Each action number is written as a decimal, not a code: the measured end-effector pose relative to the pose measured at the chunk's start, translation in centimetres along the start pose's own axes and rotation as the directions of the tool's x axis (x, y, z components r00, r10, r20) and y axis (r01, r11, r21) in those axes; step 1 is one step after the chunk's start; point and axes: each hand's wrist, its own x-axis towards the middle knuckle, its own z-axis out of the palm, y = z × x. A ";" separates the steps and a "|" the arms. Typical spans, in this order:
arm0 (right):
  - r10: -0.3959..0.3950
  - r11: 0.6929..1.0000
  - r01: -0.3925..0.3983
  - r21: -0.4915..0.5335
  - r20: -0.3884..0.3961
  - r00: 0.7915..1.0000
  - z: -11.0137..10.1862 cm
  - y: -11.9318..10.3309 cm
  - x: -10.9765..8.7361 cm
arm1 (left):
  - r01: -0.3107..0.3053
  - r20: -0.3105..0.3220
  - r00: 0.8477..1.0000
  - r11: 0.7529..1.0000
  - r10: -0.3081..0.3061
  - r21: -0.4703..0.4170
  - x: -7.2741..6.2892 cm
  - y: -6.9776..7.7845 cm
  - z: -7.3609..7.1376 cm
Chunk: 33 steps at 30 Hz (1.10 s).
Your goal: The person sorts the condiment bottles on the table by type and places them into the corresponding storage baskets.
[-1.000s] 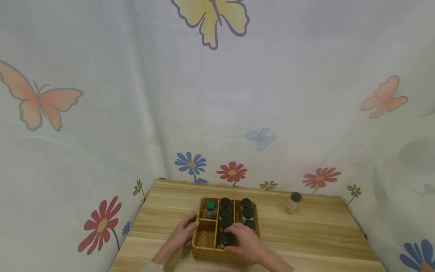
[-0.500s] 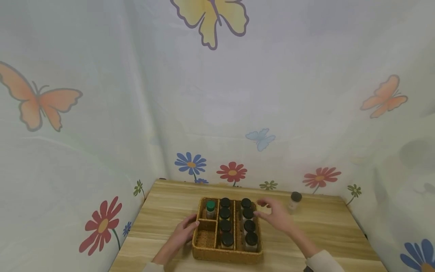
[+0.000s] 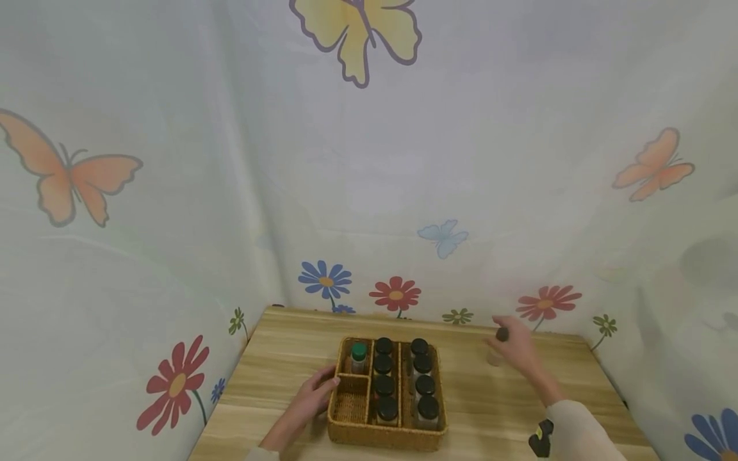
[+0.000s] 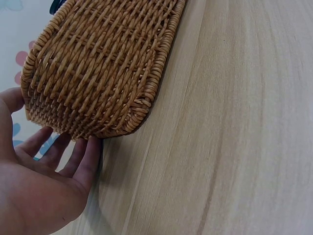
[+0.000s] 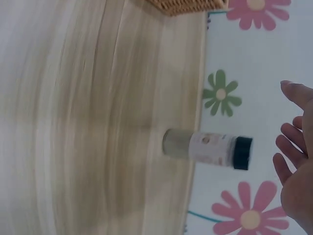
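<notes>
A divided wicker basket (image 3: 387, 435) stands on the wooden table, holding several black-capped spice jars (image 3: 384, 385) in two columns and one green-capped jar (image 3: 359, 356) at back left. My left hand (image 3: 310, 396) rests against the basket's left side; in the left wrist view its fingertips (image 4: 90, 142) touch the woven wall and the thumb lies at the rim. My right hand (image 3: 517, 344) is at the lone black-capped spice jar (image 5: 210, 148) on the right. The right wrist view shows that jar upright, with a gap between its cap and the spread, loosely bent fingers (image 5: 288, 147).
The basket's front-left compartment (image 3: 352, 406) shows its bare woven floor. White cloth walls (image 3: 357, 179) with printed flowers and butterflies close in the table (image 3: 467, 422) at the back and sides.
My right hand has left a jar in the basket's middle column and moved right and back to the lone jar. The left hand has stayed at the basket.
</notes>
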 end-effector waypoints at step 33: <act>0.069 0.984 -0.069 -0.164 -0.004 0.998 1.9 4.4 -1.5 | -0.004 0.013 1.000 1.000 0.004 0.000 -0.1 0.1 0.0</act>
